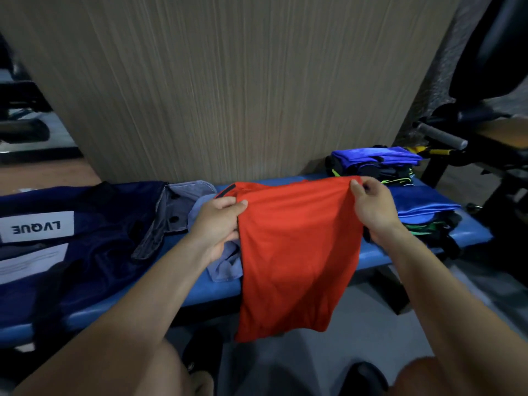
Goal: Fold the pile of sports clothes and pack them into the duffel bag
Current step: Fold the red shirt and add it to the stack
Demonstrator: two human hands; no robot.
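Item: red shirt (297, 252). Held up over the near edge of the desk (468, 232), lower half hanging toward the floor. Left hand (220, 221) pinched its top left edge, fingers curled round the cloth; right hand (374, 207) pinched the top right corner likewise. Shirt spread, apparently not yet folded.

Item: grey-blue garment (225, 264). Lay crumpled on the desk just behind the left hand, unfolded.

Item: duffel bag (94, 232). Dark navy, white label, lay open on the desk's left end; contents could not be told.

Item: clothes pile (417, 212). Blue, black and green pieces at the desk's right end; a second stack (374, 161) behind it, near the wall panel (228, 81).

Status, as judged: folding early; red shirt in hand, both piles remaining, packing apparently not begun.
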